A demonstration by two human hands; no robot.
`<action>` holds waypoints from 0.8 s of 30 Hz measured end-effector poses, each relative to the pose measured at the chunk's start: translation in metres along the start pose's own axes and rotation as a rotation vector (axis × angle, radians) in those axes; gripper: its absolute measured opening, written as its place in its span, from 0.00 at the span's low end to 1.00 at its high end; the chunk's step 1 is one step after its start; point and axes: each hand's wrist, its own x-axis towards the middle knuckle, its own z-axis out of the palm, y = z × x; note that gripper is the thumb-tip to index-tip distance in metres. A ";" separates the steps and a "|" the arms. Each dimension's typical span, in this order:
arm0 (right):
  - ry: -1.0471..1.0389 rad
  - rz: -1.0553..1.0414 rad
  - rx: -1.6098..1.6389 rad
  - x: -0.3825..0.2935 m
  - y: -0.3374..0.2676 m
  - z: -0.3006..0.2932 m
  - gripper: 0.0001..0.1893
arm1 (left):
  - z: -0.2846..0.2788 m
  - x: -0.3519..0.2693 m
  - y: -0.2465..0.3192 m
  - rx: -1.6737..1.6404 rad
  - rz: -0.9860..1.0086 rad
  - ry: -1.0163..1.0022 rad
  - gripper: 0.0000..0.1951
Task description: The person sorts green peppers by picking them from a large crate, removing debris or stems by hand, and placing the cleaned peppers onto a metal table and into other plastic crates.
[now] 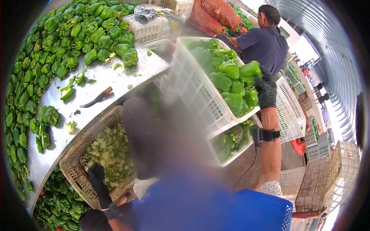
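Note:
My right hand (266, 89), in a dark knit glove, grips a green bell pepper (250, 70) over the right side of a white plastic crate (196, 86). More green bell peppers (231, 82) fill that crate. My left hand (96, 175), in a black glove, hangs over a worn tan plastic crate (75, 184). Its fingers look slightly apart, with nothing seen in them. Pale green pepper trimmings (111, 151) lie inside the tan crate, close by this hand. A curved knife (96, 97) rests on the metal table (121, 82). Blur hides the middle of the view.
A big heap of green bell peppers (57, 43) covers the table's far side. Another crate of peppers (231, 138) stands below the white one. More peppers (60, 199) lie under the table at lower left. A co-worker (264, 43) sits ahead. Stacked crates (321, 179) stand at right.

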 end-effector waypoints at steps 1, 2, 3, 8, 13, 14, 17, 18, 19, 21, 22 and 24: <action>0.100 -0.029 -0.257 0.024 0.035 -0.030 0.23 | -0.002 0.002 -0.004 0.006 -0.013 -0.013 0.31; 0.188 -0.009 -0.215 0.038 0.062 -0.039 0.22 | -0.008 0.003 -0.008 0.015 -0.014 -0.001 0.31; 0.290 0.000 -0.186 0.053 0.083 -0.056 0.22 | -0.006 0.007 -0.013 0.005 -0.039 -0.004 0.31; 0.139 0.036 -1.179 0.117 0.207 -0.118 0.22 | 0.002 0.011 -0.019 0.009 -0.086 0.003 0.31; 0.014 -0.279 -1.084 0.150 0.163 -0.100 0.17 | -0.022 0.000 -0.023 0.010 -0.008 -0.043 0.25; -0.055 -0.350 -0.899 0.140 0.143 -0.065 0.15 | -0.024 -0.005 -0.023 -0.011 0.027 -0.056 0.23; -0.269 -0.237 -0.457 0.102 0.056 0.036 0.14 | 0.001 -0.011 -0.005 -0.032 0.039 -0.044 0.21; -0.307 -0.245 -0.395 0.084 0.038 0.078 0.14 | -0.010 -0.006 -0.024 -0.050 0.103 -0.040 0.22; -0.452 -0.167 -0.320 0.072 -0.003 0.111 0.13 | -0.012 0.008 -0.046 -0.115 0.166 -0.066 0.22; -0.635 -0.089 -0.176 0.042 -0.020 0.179 0.13 | 0.007 0.007 -0.045 0.299 0.250 0.001 0.23; -0.774 -0.114 -0.210 0.030 -0.028 0.224 0.12 | 0.006 -0.003 -0.036 0.382 0.316 0.016 0.22; -0.924 -0.262 0.023 0.014 0.012 0.316 0.11 | 0.029 -0.016 0.010 0.213 0.166 0.000 0.22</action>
